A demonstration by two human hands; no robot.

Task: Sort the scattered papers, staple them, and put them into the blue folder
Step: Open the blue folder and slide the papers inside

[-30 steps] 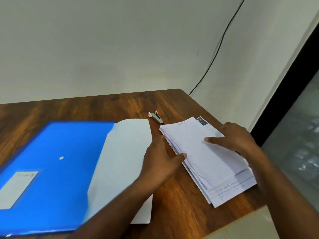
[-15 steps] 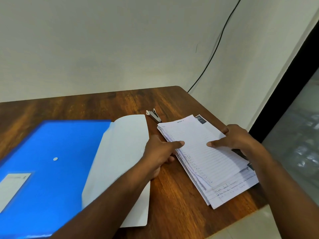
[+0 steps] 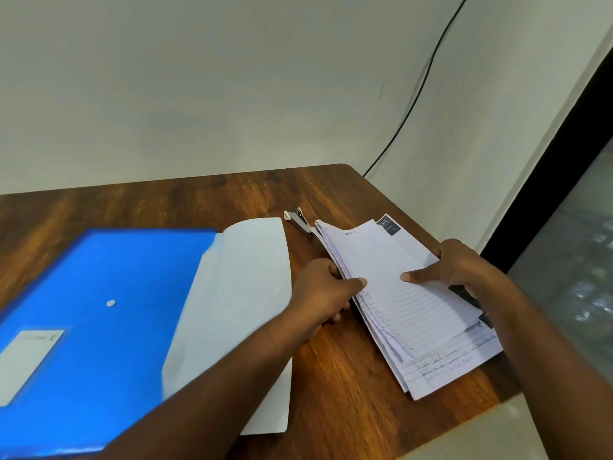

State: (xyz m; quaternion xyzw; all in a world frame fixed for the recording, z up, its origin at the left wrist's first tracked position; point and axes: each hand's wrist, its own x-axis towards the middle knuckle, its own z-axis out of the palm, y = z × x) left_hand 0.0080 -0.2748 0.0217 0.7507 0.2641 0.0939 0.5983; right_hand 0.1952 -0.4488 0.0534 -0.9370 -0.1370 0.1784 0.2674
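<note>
Now-lifted left edge of lined paper stack (image 3: 401,293), both hands gripping.

Your left hand (image 3: 323,292) came in from the lower left on a bare forearm, knuckles up, with its fingers curled and the thumb pointing across toward your other hand. Your right hand (image 3: 459,272) reached in from the lower right, its thumb stretched flat toward the left one and its fingers bent down over the far side. The two thumbs were near each other, not touching.
</note>
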